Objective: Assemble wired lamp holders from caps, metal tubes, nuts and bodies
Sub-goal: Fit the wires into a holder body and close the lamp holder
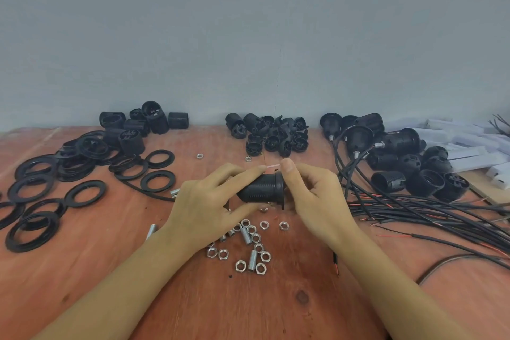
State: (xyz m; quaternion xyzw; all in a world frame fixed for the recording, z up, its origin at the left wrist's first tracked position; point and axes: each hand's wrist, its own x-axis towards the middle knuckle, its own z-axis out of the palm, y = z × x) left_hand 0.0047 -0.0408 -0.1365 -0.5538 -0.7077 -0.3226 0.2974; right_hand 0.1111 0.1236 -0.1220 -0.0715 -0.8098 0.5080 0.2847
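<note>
Bench [82,270] filled the lower frame. Rings [85,193] lay spread at left. Black wires [414,210] fanned across the right, with wired lamp holders [397,143] piled above them, judged finished. Loose bodies [154,119] sat upper left and caps [276,135] top centre, so plenty was left to build.

At centre the left hand [209,201] curled round a threaded body [262,188] held sideways above the bench. The right hand [311,196] pinched its flanged end. Whether a cap or tube was fitted could not be told.

Metal tubes [245,236] and nuts [240,266] lay scattered just below the hands.
</note>
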